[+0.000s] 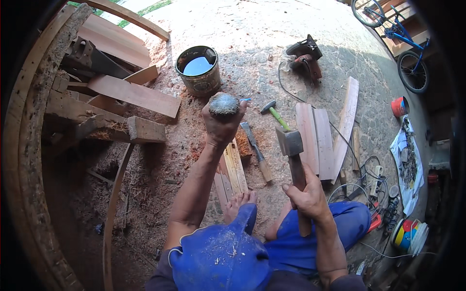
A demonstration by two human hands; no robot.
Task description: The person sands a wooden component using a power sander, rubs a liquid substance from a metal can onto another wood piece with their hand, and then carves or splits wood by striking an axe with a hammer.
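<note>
My left hand (221, 126) grips an upright tool (224, 104), its round, battered end facing up and its lower end hidden. Beneath it lie narrow wood strips (235, 169), with my bare left foot (238, 203) on them. Beside that hand lies a chisel (257, 150) with a wooden handle. My right hand (306, 196) is closed round the wooden handle of a hammer (290, 141), its heavy square metal head raised. A smaller green-handled hammer (274, 112) lies behind that head.
A bucket of liquid (199, 83) and a power tool (310, 65) stand ahead. Timber (133, 97) and a handsaw (99, 63) fill the left. Pale boards (323, 145), cables (369, 169), a red tin (399, 106) and a white cloth (412, 184) lie right, below a blue bicycle (403, 41).
</note>
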